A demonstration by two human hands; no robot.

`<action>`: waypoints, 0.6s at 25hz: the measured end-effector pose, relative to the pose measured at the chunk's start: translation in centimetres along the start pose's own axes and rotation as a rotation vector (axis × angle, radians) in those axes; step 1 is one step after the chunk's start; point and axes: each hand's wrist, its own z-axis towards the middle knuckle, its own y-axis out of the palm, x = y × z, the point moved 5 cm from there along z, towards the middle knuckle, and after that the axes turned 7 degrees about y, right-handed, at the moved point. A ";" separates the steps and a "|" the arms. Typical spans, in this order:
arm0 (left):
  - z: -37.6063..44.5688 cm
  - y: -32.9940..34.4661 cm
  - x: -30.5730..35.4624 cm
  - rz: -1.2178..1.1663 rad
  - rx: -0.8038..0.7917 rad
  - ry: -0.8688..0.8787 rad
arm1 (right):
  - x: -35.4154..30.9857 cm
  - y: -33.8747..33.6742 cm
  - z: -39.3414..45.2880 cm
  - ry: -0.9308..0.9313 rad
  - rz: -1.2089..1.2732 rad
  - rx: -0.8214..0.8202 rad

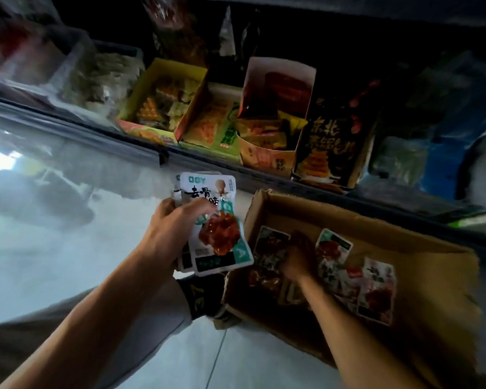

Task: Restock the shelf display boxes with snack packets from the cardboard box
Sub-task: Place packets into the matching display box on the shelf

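Observation:
My left hand (170, 228) grips a small stack of white and teal snack packets (216, 237) with a red meat picture, held upright just left of the cardboard box (421, 265). My right hand (298, 256) reaches down inside the box, fingers on the loose packets (376, 287) lying on its floor; whether it has closed on one is hidden in shadow. On the low shelf above stand display boxes: a yellow one (163, 77), a white and orange one (267, 155) and a black one (331, 141).
The shelf's front rail (96, 130) runs diagonally across the view. Clear bins of goods (101, 77) sit at the left of the shelf, blue wrapped packs (443, 164) at the right. Pale floor tiles (54, 248) lie below, and my knee and black sock (202, 299) touch the box's corner.

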 end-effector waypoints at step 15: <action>-2.7 3.8 5.0 -0.271 -0.052 0.174 | -1.2 -21.1 -15.7 0.118 1.660 0.194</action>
